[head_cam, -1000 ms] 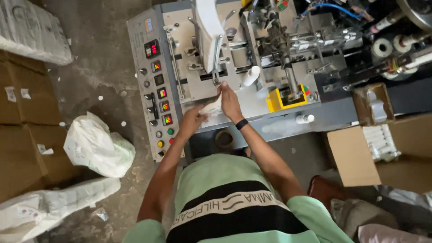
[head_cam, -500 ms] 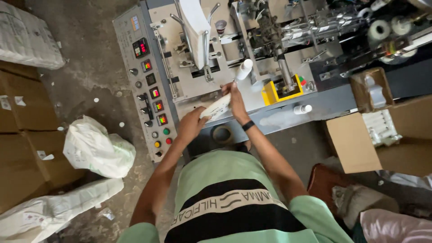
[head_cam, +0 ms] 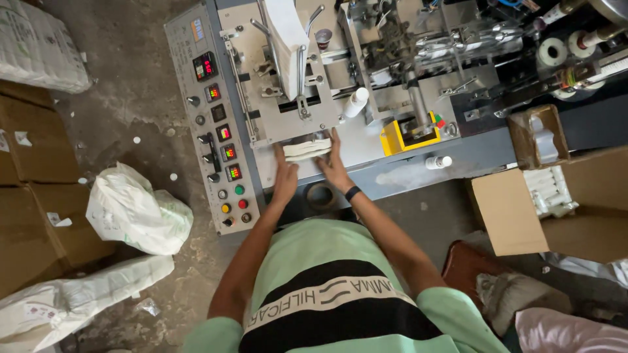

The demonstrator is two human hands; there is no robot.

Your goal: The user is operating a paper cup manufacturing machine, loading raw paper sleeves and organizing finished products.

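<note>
My left hand (head_cam: 285,178) and my right hand (head_cam: 335,167), which has a black band at the wrist, press from either side on a small stack of white sheets (head_cam: 306,149). The stack lies on the grey machine plate (head_cam: 366,140), just below an upright feeder full of white sheets (head_cam: 286,39). My fingers are stretched flat along the stack's ends. My green and black shirt fills the bottom of the view.
A control panel (head_cam: 219,153) with lit displays and coloured buttons runs along the machine's left side. A yellow part (head_cam: 396,138) and two small white bottles (head_cam: 356,101) (head_cam: 437,161) sit right of my hands. Open cardboard boxes (head_cam: 575,202) stand right, white sacks (head_cam: 137,209) and cartons (head_cam: 33,189) left.
My hands have carried the white stack from the machine's front edge up onto the plate under the feeder. They now lie flatter against it.
</note>
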